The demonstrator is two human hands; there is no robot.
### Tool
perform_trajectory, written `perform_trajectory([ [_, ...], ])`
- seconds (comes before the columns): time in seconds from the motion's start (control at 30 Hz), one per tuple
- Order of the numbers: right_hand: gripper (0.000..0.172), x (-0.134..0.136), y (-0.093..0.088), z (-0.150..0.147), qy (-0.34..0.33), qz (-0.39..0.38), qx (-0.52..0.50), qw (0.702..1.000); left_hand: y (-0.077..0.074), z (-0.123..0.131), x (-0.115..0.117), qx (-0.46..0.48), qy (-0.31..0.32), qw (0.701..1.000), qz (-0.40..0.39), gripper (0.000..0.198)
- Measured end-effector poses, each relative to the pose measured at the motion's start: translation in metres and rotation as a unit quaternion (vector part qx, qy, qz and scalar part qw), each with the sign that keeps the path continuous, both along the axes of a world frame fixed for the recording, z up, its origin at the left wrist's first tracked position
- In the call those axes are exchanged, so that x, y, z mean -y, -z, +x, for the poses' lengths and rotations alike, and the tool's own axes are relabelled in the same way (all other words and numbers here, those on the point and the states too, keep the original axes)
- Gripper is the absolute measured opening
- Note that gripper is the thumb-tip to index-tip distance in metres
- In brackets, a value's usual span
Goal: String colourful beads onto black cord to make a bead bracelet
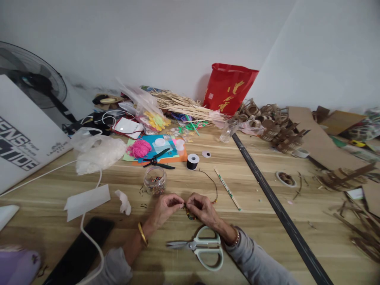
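Note:
My left hand (168, 208) and my right hand (202, 208) meet above the table, each with thumb and forefinger pinched on a string of small coloured beads (190, 216). The beaded part hangs in a curve between and below the fingers. From my right hand a dark cord with a few beads on it runs up to a spool of black cord (192, 161). A clear jar of mixed beads (154, 180) stands just beyond my left hand. Below both hands lie scissors with pale green handles (208, 247), their blades pointing left.
A black strip (267, 194) crosses the table at the right. A paper-wrapped stick (228, 189) lies right of the cord. Pink yarn (139, 149) rests on coloured sheets. A white cable (86, 225) and a dark phone-like slab (81, 249) lie at the left.

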State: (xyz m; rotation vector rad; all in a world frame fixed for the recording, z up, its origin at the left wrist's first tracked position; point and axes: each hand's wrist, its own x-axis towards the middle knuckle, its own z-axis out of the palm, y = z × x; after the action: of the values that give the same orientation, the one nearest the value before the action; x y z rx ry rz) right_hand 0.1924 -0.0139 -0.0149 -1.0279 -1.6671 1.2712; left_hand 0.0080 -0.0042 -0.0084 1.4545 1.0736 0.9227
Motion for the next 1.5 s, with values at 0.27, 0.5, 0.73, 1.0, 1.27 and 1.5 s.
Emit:
perform_trajectory([
  [0.27,0.033,0.000,0.001,0.000,-0.005,-0.003,0.000,1.000,0.000,0.000,0.001,-0.007,0.002,1.000,0.005,0.009],
  [0.5,0.032,0.000,0.001,0.000,-0.014,-0.035,-0.025,0.999,0.002,0.003,0.002,0.009,-0.004,1.000,-0.010,0.009],
  [0.73,0.032,0.000,0.000,0.000,-0.008,-0.015,-0.019,1.000,0.003,0.002,0.002,-0.002,-0.011,1.000,0.003,0.006],
  [1.0,0.032,-0.001,0.001,0.000,-0.005,-0.006,-0.011,1.000,0.009,0.000,0.001,-0.006,-0.001,0.999,0.049,0.010],
  [1.27,0.032,0.000,-0.001,0.001,0.002,0.011,0.008,1.000,0.010,0.001,0.001,-0.007,-0.003,0.997,0.077,0.009],
  [1.5,0.032,-0.001,0.000,0.001,0.006,0.010,0.010,1.000,0.009,0.002,0.002,-0.014,-0.002,0.997,0.072,0.009],
])
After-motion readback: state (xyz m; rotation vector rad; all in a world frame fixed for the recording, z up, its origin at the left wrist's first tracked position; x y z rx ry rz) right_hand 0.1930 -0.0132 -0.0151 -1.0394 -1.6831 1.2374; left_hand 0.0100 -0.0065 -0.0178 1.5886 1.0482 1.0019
